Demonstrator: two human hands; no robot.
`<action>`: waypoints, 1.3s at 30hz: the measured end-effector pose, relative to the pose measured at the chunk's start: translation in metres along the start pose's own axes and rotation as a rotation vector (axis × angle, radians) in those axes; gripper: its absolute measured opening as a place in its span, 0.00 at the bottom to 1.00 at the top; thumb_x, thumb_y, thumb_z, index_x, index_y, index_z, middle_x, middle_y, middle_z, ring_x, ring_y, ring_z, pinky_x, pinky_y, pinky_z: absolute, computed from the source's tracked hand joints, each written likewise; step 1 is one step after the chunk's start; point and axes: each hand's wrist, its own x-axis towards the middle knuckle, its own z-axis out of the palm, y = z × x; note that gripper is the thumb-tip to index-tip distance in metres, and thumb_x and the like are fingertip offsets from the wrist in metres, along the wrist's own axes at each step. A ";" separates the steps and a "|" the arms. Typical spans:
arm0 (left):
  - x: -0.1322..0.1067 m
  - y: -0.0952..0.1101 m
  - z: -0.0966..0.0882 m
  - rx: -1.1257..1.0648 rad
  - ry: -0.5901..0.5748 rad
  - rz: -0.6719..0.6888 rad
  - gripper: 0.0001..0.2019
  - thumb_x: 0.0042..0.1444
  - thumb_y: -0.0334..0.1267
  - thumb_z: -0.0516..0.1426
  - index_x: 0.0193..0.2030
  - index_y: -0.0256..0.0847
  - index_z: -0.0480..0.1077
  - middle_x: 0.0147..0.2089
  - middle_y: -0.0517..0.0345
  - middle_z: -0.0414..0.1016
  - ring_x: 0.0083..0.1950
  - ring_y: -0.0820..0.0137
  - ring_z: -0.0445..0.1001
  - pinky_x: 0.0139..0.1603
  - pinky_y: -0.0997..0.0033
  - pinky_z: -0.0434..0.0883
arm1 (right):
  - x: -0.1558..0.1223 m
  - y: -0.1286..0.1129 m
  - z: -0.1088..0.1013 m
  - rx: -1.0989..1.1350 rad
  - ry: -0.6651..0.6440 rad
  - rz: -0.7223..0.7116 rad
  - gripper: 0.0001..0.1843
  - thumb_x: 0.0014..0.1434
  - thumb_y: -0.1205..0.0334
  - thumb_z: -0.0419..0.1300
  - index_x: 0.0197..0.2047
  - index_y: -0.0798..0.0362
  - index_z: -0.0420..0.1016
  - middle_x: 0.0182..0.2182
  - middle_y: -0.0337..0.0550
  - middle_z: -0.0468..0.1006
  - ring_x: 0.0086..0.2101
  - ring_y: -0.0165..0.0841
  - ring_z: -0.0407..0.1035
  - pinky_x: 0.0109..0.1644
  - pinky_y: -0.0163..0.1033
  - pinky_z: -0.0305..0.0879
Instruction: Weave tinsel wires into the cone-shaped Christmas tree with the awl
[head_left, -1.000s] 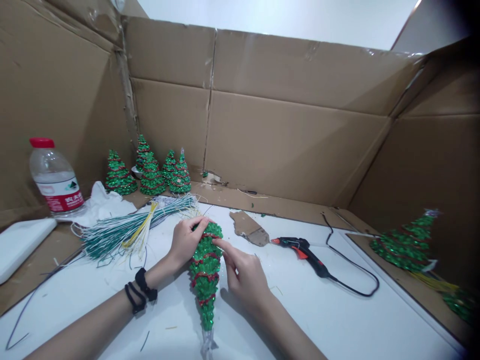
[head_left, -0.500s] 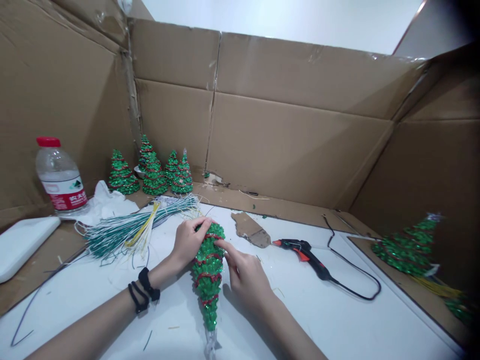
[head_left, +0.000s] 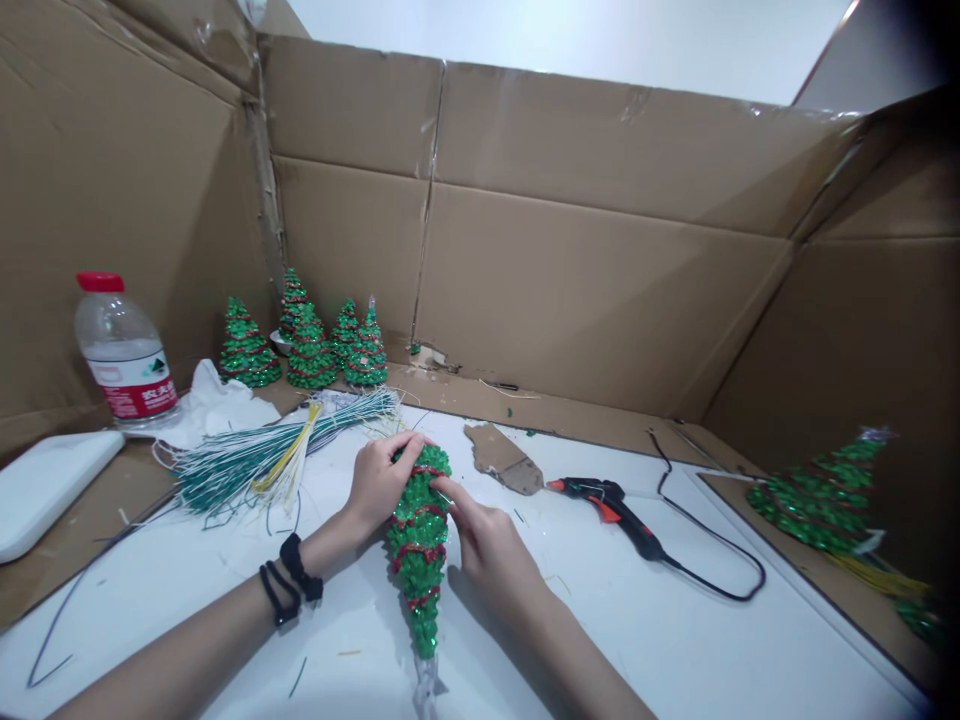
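Note:
A glittery green miniature Christmas tree (head_left: 421, 560) with red garland lies on the white board (head_left: 360, 610), its clear tip pointing toward me. My left hand (head_left: 386, 475) is closed around the wide base end, thumb over the top. On the tree's right side, near the upper garland, my right hand (head_left: 484, 530) presses with its index finger, the other fingers curled in against the side. Part of the tree's base is covered by the left hand. To the right, a black and orange hot glue gun (head_left: 611, 510) rests beside a torn cardboard scrap (head_left: 504, 458).
Several finished trees (head_left: 311, 345) stand at the back left, with another tree (head_left: 821, 490) at the far right. A bundle of green and white wire ties (head_left: 247, 460), a bottle (head_left: 126, 355) and a tissue (head_left: 214, 400) lie left. Cardboard walls (head_left: 600, 280) enclose the table.
Almost nothing differs. The whole view has shifted very slightly; both hands keep the same hold on the tree.

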 end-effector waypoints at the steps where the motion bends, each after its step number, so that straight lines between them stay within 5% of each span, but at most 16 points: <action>1: 0.000 0.000 0.000 0.003 -0.001 0.001 0.16 0.60 0.45 0.50 0.38 0.43 0.78 0.34 0.58 0.80 0.37 0.66 0.75 0.39 0.71 0.67 | 0.000 -0.001 0.000 -0.004 -0.005 0.009 0.27 0.55 0.74 0.45 0.57 0.52 0.65 0.30 0.45 0.79 0.24 0.32 0.69 0.30 0.31 0.62; 15: 0.000 0.004 -0.001 0.061 -0.008 -0.004 0.16 0.61 0.45 0.49 0.38 0.44 0.77 0.32 0.61 0.79 0.35 0.67 0.74 0.38 0.71 0.65 | -0.001 0.000 0.011 0.153 0.064 -0.022 0.27 0.55 0.74 0.46 0.57 0.51 0.63 0.27 0.40 0.77 0.25 0.29 0.69 0.32 0.28 0.63; 39: 0.001 -0.003 -0.001 0.034 -0.001 -0.009 0.17 0.60 0.47 0.49 0.34 0.42 0.76 0.34 0.59 0.79 0.37 0.66 0.74 0.40 0.71 0.66 | 0.001 0.019 0.014 -0.124 0.123 -0.207 0.25 0.57 0.73 0.45 0.56 0.51 0.64 0.38 0.45 0.80 0.30 0.33 0.75 0.32 0.33 0.67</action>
